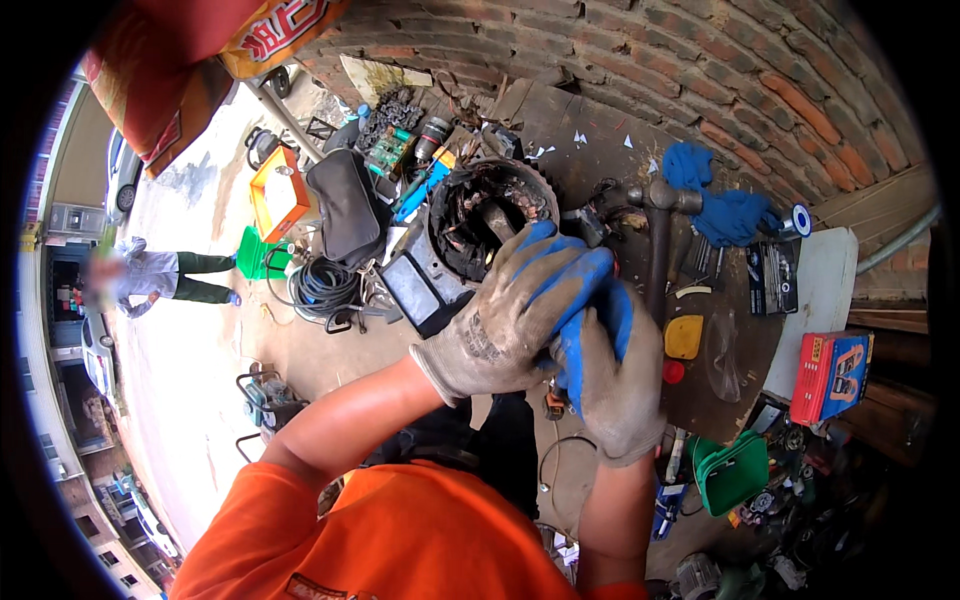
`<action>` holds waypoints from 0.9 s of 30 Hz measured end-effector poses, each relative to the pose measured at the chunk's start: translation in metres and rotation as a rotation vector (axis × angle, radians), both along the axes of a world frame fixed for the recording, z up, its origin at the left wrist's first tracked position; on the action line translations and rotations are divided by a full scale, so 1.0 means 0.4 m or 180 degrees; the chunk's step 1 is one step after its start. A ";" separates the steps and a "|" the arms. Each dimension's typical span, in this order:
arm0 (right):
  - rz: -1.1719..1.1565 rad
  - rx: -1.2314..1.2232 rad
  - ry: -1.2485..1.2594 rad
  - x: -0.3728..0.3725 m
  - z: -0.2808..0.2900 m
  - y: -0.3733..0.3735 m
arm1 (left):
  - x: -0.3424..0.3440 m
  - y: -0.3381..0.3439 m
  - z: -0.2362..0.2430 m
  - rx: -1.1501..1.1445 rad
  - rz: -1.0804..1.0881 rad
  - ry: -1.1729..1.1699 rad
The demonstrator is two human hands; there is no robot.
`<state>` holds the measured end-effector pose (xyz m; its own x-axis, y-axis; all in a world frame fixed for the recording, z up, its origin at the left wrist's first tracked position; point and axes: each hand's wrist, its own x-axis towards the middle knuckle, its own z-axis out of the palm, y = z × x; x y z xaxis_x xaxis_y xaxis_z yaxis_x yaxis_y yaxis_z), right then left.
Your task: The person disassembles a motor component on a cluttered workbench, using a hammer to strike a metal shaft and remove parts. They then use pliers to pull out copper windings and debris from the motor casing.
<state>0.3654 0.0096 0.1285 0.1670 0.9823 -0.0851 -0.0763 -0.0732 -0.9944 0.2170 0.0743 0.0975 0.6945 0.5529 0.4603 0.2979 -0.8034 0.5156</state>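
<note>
Both my hands wear grey work gloves with blue-coated fingers and meet above the bench's near edge. My left hand is closed, its fingers bent over toward the right glove. My right hand is closed too, with its fingers up against the left ones. Whatever lies between them is hidden by the gloves. Just beyond the left glove stands a round metal housing with a blackened, charred inside. A hammer lies right of it, its head toward the wall.
A blue cloth, yellow piece and red-and-blue box are at the right. Left are a black pouch, coiled cable and orange box. A green bin stands low right. A person stands farther left.
</note>
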 end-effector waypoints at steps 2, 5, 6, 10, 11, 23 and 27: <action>-0.0025 0.0196 -0.0373 -0.006 -0.014 -0.018 | 0.004 0.000 0.006 0.0071 -0.0028 -0.0083; -0.0114 0.0422 -0.0638 -0.022 -0.013 -0.050 | -0.007 -0.021 0.015 -0.0024 -0.0151 -0.0160; -0.0133 0.0400 -0.0625 -0.028 -0.014 -0.055 | -0.008 -0.019 0.010 0.0024 -0.0203 -0.0293; -0.0240 0.0373 -0.0544 -0.048 -0.033 -0.048 | -0.022 -0.003 -0.002 0.0124 -0.0191 -0.0102; -0.0266 0.0385 -0.0515 -0.053 -0.044 -0.042 | -0.024 0.003 -0.003 0.0144 -0.0195 -0.0106; -0.1135 -0.0028 0.0338 0.094 -0.017 -0.038 | -0.026 0.022 0.006 -0.0270 -0.0012 0.0055; -0.1037 -0.1258 -0.4056 0.222 -0.345 0.098 | -0.025 0.022 -0.014 -0.0108 -0.0120 -0.0049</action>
<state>0.4543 0.0488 -0.0096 0.5560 0.8303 0.0373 0.7974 -0.5202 -0.3059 0.2069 0.0832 0.0918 0.7081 0.5420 0.4526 0.2595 -0.7959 0.5470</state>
